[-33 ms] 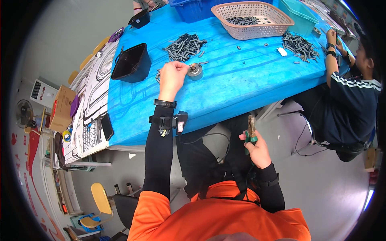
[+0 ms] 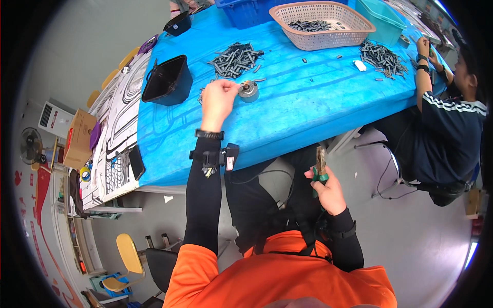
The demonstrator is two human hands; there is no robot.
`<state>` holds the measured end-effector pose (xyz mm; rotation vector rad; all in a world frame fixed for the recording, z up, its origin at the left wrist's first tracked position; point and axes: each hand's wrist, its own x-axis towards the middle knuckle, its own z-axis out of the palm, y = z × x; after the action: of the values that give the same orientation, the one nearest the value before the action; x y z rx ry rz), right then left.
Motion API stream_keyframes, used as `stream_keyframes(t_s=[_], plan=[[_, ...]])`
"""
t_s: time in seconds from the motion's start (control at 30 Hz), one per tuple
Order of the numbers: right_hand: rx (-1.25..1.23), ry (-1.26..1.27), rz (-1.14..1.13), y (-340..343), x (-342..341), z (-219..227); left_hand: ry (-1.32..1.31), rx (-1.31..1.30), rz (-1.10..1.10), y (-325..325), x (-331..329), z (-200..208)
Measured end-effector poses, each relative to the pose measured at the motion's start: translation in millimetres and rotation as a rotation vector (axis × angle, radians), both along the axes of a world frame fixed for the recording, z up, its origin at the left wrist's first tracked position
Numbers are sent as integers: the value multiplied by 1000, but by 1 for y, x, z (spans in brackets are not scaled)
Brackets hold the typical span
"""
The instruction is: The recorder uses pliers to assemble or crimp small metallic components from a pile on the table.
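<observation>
My left hand [image 2: 217, 100] is closed in a pinch over the blue-covered table, its fingertips beside a small round metal pot [image 2: 249, 91]. Whatever lies between the fingertips is too small to make out. Just beyond that hand is a heap of short dark grey strips [image 2: 235, 60], and a few more strips lie partly hidden behind the hand. In front of my lap, below the table edge, my right hand [image 2: 330, 194] is closed around the green handles of a pair of pliers [image 2: 321, 163], their worn metal jaws pointing up.
A black bin [image 2: 168, 82] stands left of the heap. Farther back are a pink perforated basket [image 2: 328, 42] with strips in it, a blue crate [image 2: 246, 14] and a teal tub [image 2: 382, 23]. A co-worker [image 2: 441, 128] sits at the right by a second heap [image 2: 382, 60].
My left hand has shifted very slightly left, still pinched beside the metal pot. My right hand and the pliers have stayed in place.
</observation>
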<state>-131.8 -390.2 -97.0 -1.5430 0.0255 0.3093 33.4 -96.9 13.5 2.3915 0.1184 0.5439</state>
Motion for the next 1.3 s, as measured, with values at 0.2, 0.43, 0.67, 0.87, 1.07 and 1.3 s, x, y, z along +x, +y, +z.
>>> stream_keyframes(t_s=[0.2,0.43,0.67,0.87,1.07,1.3], plan=[[-117,-180,-16,13,8,7,238,-809,-269,-56,-99,-13],[-220,-130,101,33,15,35,226,-977,-314,-97,-131,-35],[-222,-132,69,37,9,35,209,-952,-299,-102,-134,-43],[-309,-92,70,39,9,45,192,-943,-284,-102,-136,-42],[-319,-121,39,34,14,47,242,-1023,-331,-107,-128,-42],[-202,-184,-56,10,17,25,211,-1113,-357,-120,-111,-38]])
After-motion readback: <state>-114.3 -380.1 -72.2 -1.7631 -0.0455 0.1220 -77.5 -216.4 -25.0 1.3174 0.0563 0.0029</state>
